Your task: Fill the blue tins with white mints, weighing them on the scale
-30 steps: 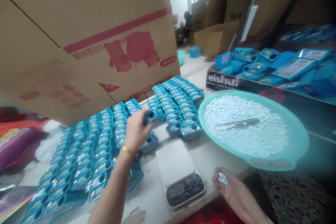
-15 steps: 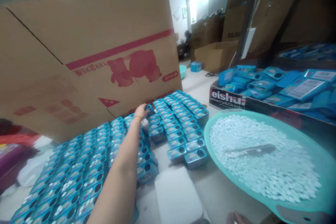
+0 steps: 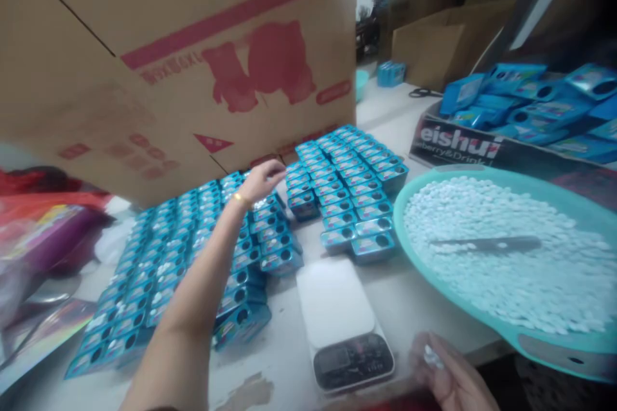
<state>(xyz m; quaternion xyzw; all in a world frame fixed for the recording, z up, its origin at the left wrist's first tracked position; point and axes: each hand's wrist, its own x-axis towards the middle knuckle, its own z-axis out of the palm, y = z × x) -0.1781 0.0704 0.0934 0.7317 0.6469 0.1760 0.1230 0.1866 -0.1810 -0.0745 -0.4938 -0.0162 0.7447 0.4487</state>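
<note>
My left hand [image 3: 263, 181], with a gold band at the wrist, is over the back rows of blue boxes [image 3: 186, 237]; its fingers are curled and blurred, and I cannot make out anything in them. At the lower right, my right hand [image 3: 448, 369] holds a few small white tablets [image 3: 432, 357] in bent fingers. A white scale [image 3: 335, 308] with a dark panel lies between the hands. On the right, a turquoise basin [image 3: 409, 250] is filled with pale tablets, with a flat grey strip [image 3: 496, 244] on top. More blue boxes [image 3: 349, 173] stand behind the scale.
A large cardboard carton [image 3: 168, 90] stands behind the boxes. At the right, a dark tray [image 3: 457, 151] is heaped with blue boxes. Black scissors [image 3: 424, 93] lie at the back. Red and purple packaging [image 3: 58, 237] is on the left.
The view has tilted down, showing the scale's panel and more of my right hand with tablets. My left hand has come away from the box it was touching at the back.
</note>
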